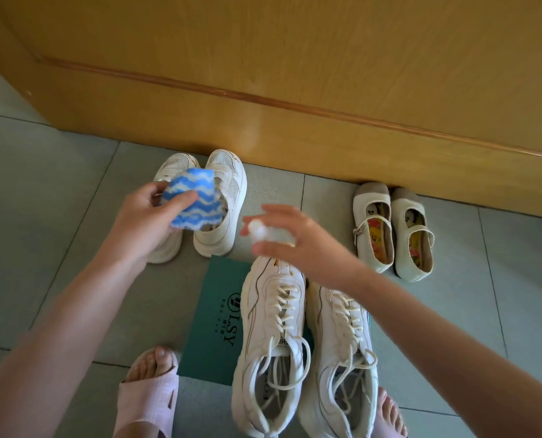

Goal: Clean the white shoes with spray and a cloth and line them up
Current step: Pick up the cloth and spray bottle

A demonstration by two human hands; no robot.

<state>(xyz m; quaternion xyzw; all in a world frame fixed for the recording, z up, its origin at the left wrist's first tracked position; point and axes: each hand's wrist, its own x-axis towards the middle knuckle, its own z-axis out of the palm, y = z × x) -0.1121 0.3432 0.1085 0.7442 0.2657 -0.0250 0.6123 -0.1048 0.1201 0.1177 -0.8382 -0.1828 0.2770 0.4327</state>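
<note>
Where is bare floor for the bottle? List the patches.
Widest: tiles left of the door-side sneakers. Also the gap by the door between those sneakers and the strap shoes, and tiles right of the laced sneakers. Crowded: centre, where laced sneakers, green box and both feet sit.

Two laced sneakers (272,327) (342,343), two mesh sneakers (170,167) (228,197), two strap shoes (372,230) (413,240), one blue cloth (193,200), one spray bottle (263,232)

The bottle (260,230) in the right hand (298,240) is blurred. The cloth (193,200) hides part of the small sneakers (228,172). The bottom edge cuts the big sneakers (269,327).
</note>
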